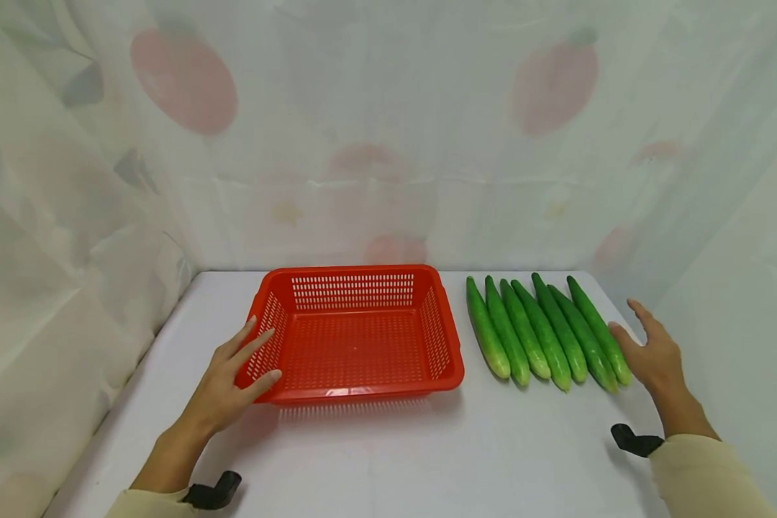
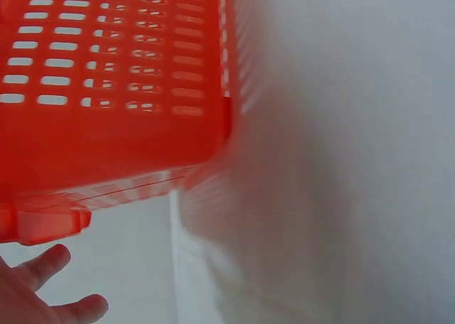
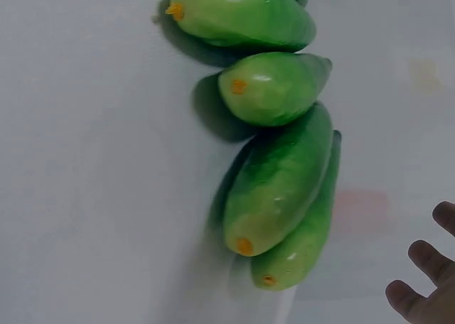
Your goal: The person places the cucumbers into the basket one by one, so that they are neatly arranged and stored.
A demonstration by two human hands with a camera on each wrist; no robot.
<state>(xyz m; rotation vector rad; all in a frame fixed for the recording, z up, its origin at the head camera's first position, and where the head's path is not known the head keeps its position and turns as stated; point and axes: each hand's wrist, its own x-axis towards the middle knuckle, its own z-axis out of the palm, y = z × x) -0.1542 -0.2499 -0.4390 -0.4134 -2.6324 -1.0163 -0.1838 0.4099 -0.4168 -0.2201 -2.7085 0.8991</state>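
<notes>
A red plastic basket (image 1: 356,396) with slotted walls sits on the table, and nothing lies inside it. At its left side is my left hand (image 1: 223,388), fingers spread near the rim; whether they touch it I cannot tell. In the left wrist view, the fingers (image 2: 46,267) show below the basket's wall (image 2: 121,143). Several green cucumbers (image 1: 544,331) lie side by side to the right of the basket. Just right of the outermost cucumber (image 1: 598,327), my right hand (image 1: 654,356) holds nothing, its fingers extended. Those fingertips (image 3: 426,260) appear at the right wrist view's lower right corner.
The white table (image 1: 375,453) ends at the back against a pale curtain (image 1: 388,129) with faded fruit prints. More curtain hangs close along the left side, and a pale wall-like sheet (image 1: 744,309) stands at the right. A dark wrist mount (image 1: 214,493) sits on each forearm.
</notes>
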